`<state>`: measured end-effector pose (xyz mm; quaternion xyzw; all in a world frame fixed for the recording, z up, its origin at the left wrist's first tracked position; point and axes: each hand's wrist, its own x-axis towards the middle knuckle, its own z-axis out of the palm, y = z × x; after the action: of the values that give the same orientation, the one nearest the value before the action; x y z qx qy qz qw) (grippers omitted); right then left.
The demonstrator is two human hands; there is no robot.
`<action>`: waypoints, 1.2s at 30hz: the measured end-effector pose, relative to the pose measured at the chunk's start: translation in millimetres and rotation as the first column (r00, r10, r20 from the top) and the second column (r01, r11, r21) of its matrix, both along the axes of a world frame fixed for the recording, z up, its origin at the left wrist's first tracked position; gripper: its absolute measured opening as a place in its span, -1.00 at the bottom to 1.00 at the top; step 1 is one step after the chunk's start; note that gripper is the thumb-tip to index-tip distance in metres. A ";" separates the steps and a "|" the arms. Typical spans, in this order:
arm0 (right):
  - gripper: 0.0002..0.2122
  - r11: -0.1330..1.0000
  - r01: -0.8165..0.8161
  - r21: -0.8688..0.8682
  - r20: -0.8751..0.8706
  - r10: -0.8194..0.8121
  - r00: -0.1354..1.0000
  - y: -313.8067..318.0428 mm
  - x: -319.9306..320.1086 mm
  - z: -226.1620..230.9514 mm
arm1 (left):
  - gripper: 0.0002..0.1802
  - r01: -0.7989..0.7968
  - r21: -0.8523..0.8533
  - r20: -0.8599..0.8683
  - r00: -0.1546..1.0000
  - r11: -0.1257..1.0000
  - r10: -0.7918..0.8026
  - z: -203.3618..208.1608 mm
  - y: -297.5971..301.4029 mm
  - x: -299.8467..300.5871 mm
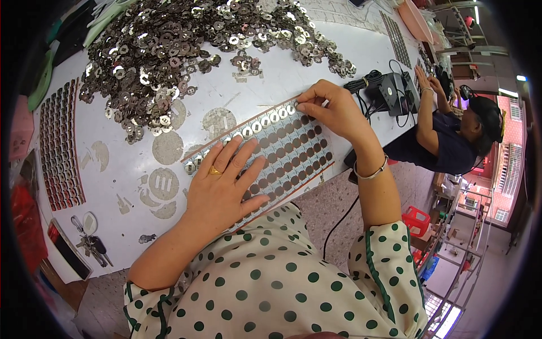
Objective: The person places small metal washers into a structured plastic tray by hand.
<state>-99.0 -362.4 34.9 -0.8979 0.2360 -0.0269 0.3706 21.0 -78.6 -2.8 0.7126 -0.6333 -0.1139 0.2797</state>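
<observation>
A panel (276,155) with rows of round dark spots lies slantwise on the table in front of me. Shiny metal discs (265,122) with a cut-out in the middle line its far row. My left hand (223,178) lies flat across the panel's left part, fingers spread, a gold ring on one finger. Its fingers cover part of the far row. At the right end of that row my right hand (330,110) pinches a small metal disc between thumb and forefinger; the fingertips hide most of it. A bangle circles my right wrist.
A big heap of loose metal discs (164,51) spreads over the far table. Another filled panel (59,144) stands at left, near keys (93,246) and a dark flat device (69,248). A black box with cables (392,93) sits at right. Beyond it a co-worker (451,130) works.
</observation>
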 end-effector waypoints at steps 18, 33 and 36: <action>-0.76 0.956 0.157 -0.249 0.283 -0.083 0.955 0.2 51.4 -10.9 | -0.29 0.034 -0.008 0.012 0.999 0.999 -0.034 0.0 1.5 2.4; -0.81 0.809 0.145 0.569 0.178 -0.294 0.939 23.9 40.6 -11.3 | -0.30 0.035 -0.013 0.011 0.999 0.999 -0.035 0.1 1.4 1.3; -0.77 0.720 0.158 0.676 0.166 -0.357 0.919 13.1 22.8 -3.3 | -0.29 0.033 -0.016 -0.002 0.999 0.999 -0.033 0.1 2.5 1.9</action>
<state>-76.2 -349.3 31.6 -0.6570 0.2984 -0.1241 0.6811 22.9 -76.1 -2.8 0.6997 -0.6455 -0.1143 0.2842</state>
